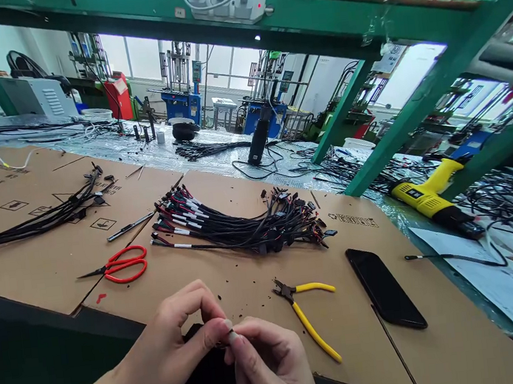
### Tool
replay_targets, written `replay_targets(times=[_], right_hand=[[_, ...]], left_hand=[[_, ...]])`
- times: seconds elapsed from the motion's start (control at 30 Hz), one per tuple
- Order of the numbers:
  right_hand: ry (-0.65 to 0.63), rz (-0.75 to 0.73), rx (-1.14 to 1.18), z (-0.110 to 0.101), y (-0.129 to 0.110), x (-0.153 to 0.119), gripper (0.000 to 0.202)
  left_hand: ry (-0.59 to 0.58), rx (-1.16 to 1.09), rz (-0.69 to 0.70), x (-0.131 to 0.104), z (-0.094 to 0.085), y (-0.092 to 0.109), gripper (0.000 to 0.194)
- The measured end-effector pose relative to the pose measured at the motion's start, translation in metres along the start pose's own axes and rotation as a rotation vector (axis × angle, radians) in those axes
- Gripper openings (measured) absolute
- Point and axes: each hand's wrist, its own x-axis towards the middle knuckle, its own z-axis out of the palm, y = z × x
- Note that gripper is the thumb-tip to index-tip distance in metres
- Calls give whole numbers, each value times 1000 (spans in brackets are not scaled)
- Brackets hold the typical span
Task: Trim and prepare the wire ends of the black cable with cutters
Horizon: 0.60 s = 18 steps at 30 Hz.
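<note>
My left hand (186, 334) and my right hand (272, 361) meet in front of me at the near edge of the cardboard. Thumb and forefinger are pinched together on each, tips almost touching. A tiny dark bit shows between the fingertips, too small and covered to name. Just right of my hands lie diagonal cutters (303, 309) with yellow handles, jaws apart. Red-handled scissors (124, 267) rest to the left. Beyond my hands is a bundle of black cables (237, 227) with white labels and small connectors at the ends.
A black phone (386, 288) lies at the right, near a yellow heat gun (431, 195). Tweezers (129, 227) and more cables (44, 223) lie left. A green frame (334, 19) carrying a power strip (227, 2) crosses overhead. Dark scraps dot the cardboard (183, 193).
</note>
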Motion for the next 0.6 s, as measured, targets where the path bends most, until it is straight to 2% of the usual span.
replay_targets(times=[0.1,0.17,0.33,0.5,0.6], right_hand=[[261,-210,-65,12,5,1,22],[384,-284,-46,18,6,2,18],[275,-87,229,26,2,3,25],[261,-195,262,24,3,3,24],[151,-149,225,11,0,3,24]], left_hand=[[201,127,110,-4,11,-8,29],[292,210,213,-5,16,-12,24],[435,439,522,-4,19,-15,15],[446,556,630,-2,18,-19,13],[466,582,741,-2,17,-17,16]])
